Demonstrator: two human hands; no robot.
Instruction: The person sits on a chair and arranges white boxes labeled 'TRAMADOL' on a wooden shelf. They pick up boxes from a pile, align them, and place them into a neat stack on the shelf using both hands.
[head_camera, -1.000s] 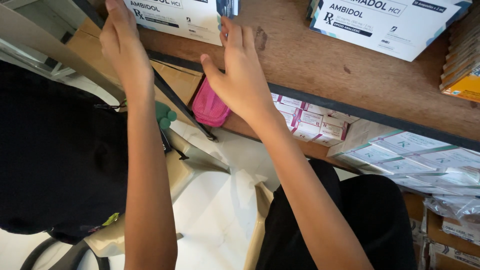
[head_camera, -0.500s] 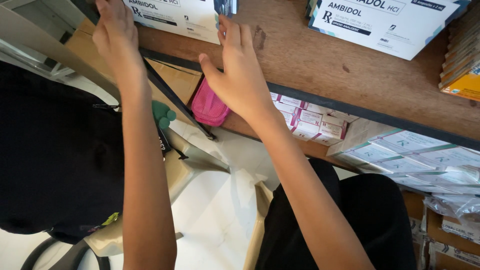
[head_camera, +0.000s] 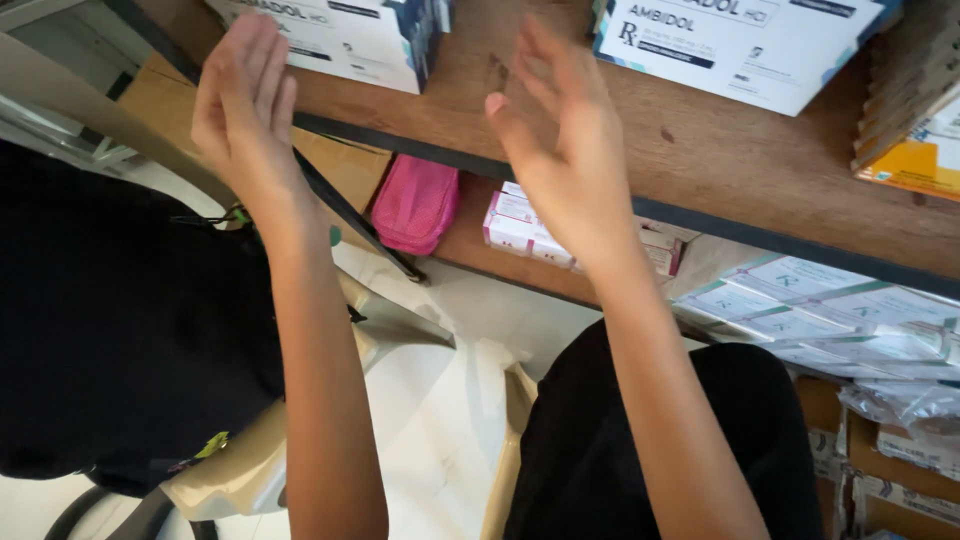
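From the head view, both hands are raised in front of a wooden shelf. The left hand is open with its fingers straight and close together, holding nothing; its fingertips are just beside the lower edge of a white carton that stands on the shelf at the upper left. The right hand is open too, fingers spread and loosely curved, empty, held over the bare wood between that carton and a second white box with dark print at the upper right. Neither hand has hold of either box.

Under the shelf edge, on a lower level, a pink pouch lies beside a row of small white-and-pink packets. Further right lie flat white-and-green packs and clear plastic bags. An orange-and-white box sits at the far right of the shelf. Black clothing fills the lower left, over a pale floor
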